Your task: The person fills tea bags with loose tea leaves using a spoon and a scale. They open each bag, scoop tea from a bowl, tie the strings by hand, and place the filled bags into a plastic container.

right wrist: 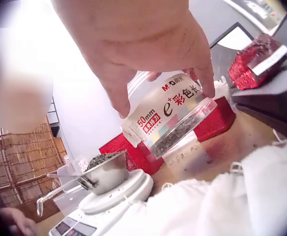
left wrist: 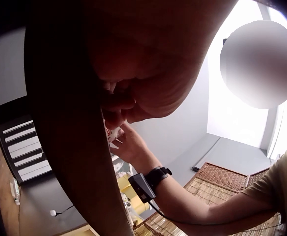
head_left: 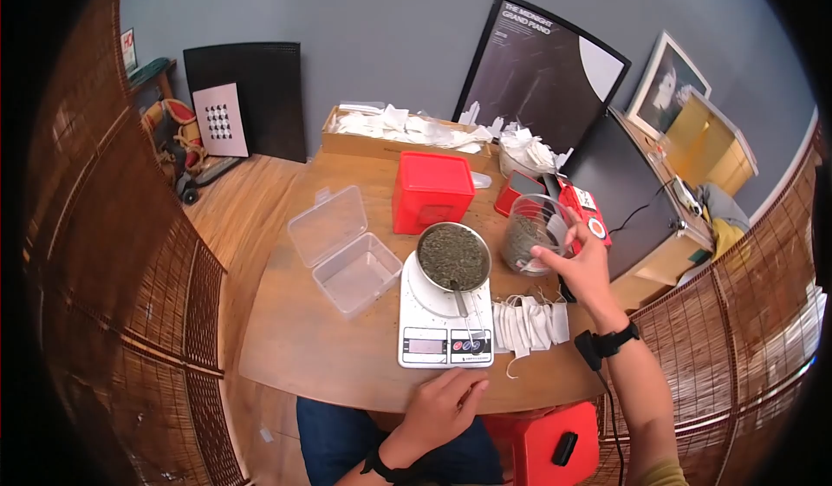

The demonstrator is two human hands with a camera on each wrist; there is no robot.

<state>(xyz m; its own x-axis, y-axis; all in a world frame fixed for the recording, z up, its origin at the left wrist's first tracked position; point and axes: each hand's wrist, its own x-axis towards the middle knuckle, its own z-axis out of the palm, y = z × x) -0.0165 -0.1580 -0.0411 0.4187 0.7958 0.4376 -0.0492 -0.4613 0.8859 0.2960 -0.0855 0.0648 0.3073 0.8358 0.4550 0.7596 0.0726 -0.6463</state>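
My right hand (head_left: 587, 269) grips the rim of a clear round tub (head_left: 530, 241) holding some dark dried leaves; in the right wrist view the tub (right wrist: 170, 115) shows a printed label between thumb and fingers. Whether it touches the table I cannot tell. A steel bowl with a handle (head_left: 461, 300), heaped with dried leaves (head_left: 453, 256), sits on a white scale (head_left: 416, 313). At the table's front edge, just below the scale, my left hand (head_left: 444, 408) rests with fingers loosely bent, holding nothing. White pouches with strings (head_left: 530, 323) lie right of the scale.
An open clear box (head_left: 357, 271) lies left of the scale, and a red canister (head_left: 432, 193) stands behind it. At the back are a cardboard tray (head_left: 381, 146) of white pouches and a filled tub (head_left: 529, 150). A red stool (head_left: 555, 451) is below the table's front edge.
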